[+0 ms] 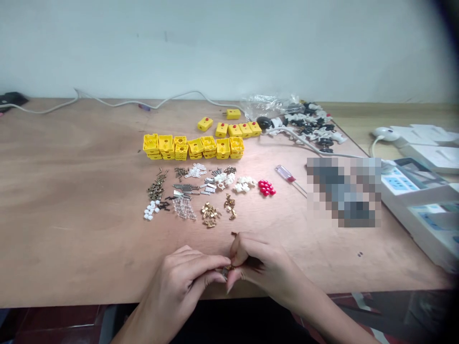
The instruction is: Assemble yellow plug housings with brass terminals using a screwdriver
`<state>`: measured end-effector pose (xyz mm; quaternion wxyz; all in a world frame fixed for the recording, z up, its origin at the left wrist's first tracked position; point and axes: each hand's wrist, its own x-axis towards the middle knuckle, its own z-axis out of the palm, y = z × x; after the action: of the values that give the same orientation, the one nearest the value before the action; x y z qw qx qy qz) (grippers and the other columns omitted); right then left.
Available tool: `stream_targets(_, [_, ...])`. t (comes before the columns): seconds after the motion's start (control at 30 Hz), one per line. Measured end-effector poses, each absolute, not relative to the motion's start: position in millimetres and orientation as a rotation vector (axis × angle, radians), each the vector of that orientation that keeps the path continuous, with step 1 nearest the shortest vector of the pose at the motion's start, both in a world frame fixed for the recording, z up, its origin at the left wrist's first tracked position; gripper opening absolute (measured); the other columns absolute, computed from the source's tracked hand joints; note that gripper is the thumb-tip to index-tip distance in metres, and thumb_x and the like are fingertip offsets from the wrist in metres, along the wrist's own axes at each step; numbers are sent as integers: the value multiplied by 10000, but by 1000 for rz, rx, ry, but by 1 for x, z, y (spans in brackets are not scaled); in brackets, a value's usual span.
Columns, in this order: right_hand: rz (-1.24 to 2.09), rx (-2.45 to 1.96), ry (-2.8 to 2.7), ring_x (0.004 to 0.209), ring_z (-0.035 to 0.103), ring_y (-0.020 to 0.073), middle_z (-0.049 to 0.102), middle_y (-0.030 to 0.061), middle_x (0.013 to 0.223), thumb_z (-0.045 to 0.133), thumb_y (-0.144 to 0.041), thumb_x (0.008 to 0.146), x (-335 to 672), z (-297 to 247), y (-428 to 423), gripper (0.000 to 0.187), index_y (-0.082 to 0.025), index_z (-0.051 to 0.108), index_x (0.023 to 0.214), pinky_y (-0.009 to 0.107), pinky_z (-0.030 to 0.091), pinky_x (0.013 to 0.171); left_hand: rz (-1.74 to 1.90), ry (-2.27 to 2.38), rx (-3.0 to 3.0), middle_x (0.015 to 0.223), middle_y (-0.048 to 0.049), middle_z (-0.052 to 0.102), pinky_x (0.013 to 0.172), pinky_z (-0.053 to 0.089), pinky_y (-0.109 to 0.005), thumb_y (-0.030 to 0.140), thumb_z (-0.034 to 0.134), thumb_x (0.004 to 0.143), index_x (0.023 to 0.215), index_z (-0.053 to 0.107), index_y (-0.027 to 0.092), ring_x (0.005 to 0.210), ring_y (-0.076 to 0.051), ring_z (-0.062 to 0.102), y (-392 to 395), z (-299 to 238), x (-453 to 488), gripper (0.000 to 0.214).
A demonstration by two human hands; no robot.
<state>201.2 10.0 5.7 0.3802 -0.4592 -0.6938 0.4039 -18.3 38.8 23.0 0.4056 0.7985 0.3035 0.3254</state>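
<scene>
Left hand [184, 268]: lower centre of frame; thumb and forefinger pinched on a small metal part [225, 271].
Right hand [263, 260]: fingertips closed on the same part, presumably for steadiness; details hidden from here.
Brass pieces [210, 212]: centre of worktop [79, 205], apparently grouped for easy reach.

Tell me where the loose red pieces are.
In the head view, the loose red pieces lie right of centre on the table, between the cream plastic parts on their left and the clear-handled screwdriver on their right.
</scene>
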Motion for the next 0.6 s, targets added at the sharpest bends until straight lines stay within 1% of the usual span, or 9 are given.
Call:
stream_targets(0.13, [1020,-1182,-1761,595,576,101,603,-16,692,685,-545,911,200,6,9,417,-202,569,705,224,443,528,826,762,2034,872,18,798,719,544,-220,226,613,1022,1092,738,226,720,-121,696,38,25,-18,143])
stream_targets(0.27, [966,-1220,-1760,583,532,110,582,-21,702,789,-649,748,212,13,10,476,-209,608,782,230,431,491,760,841,1894,910,23,804,700,566,-208,207,706,952,1100,759,271,750,-132,721,37,25,-21,171])
stream_targets(0.3, [942,-1258,-1774,570,522,111,580,-24,692,796,-662,727,217,16,11,487,-211,627,798,233,424,480,743,878,1819,904,23,802,686,572,-202,208,730,929,1097,765,281,744,-133,726,37,25,-22,186])
stream_targets(0.33, [923,-1310,-1797,561,525,113,585,-26,677,784,-656,747,222,20,12,466,-213,649,801,236,420,477,732,912,1740,894,21,798,667,577,-195,212,744,913,1090,769,284,732,-133,729,37,25,-23,193])
stream_targets(0.37, [925,-1356,-1830,565,551,116,609,-21,673,750,-625,811,227,23,13,413,-218,674,800,238,434,492,730,935,1673,885,18,795,650,581,-189,218,751,902,1082,772,282,718,-133,730,37,24,-24,192])
stream_targets(0.43, [1005,-1417,-1925,648,655,129,708,0,748,654,-515,950,235,28,16,310,-238,729,833,242,503,591,739,954,1600,882,13,788,630,583,-178,219,754,891,1068,772,278,698,-127,722,37,23,-26,188])
stream_targets(0.47, [1041,-1432,-1967,714,700,138,753,9,821,621,-470,986,237,29,17,277,-250,752,881,248,533,652,743,956,1595,879,15,783,633,582,-170,213,753,889,1068,769,280,698,-122,715,37,23,-26,191])
stream_targets(0.53, [1049,-1471,-2013,819,743,161,795,23,947,609,-435,1000,239,29,18,233,-266,766,1036,269,564,734,744,958,1615,864,25,770,655,576,-157,198,749,888,1067,762,287,709,-110,702,37,23,-26,200])
stream_targets(0.6, [989,-1530,-1999,845,754,172,805,35,1009,615,-420,996,239,28,19,276,-265,730,1194,284,578,747,746,960,1632,864,30,760,669,570,-150,196,743,893,1062,756,290,721,-104,693,38,24,-27,193])
